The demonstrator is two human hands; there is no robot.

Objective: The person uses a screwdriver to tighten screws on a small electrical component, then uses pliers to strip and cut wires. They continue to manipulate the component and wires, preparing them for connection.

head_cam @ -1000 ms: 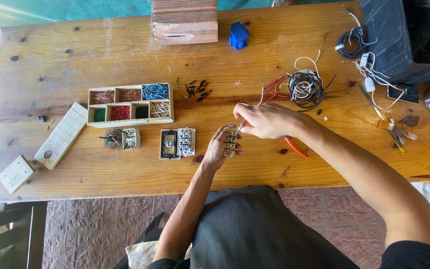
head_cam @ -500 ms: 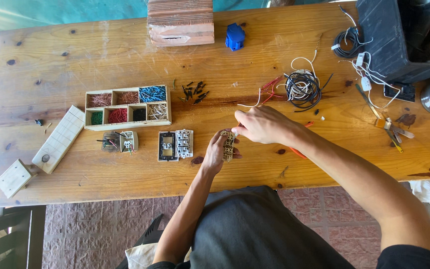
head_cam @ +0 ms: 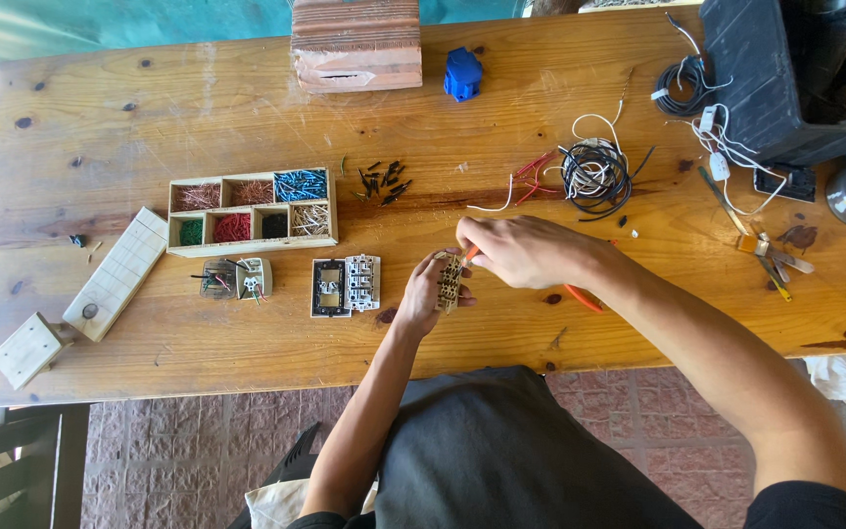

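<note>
My left hand [head_cam: 421, 297] grips the small beige switch block [head_cam: 449, 282] just above the table [head_cam: 247, 127], while my right hand [head_cam: 526, 252] pinches what looks like an orange-handled tool [head_cam: 580, 297] against it.

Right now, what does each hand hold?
Left hand: closed on a beige switch block.
Right hand: closed on an orange-handled tool, tip at the block.

Orange tool [head_cam: 580, 296] mostly hidden under right hand [head_cam: 531, 251]
</note>
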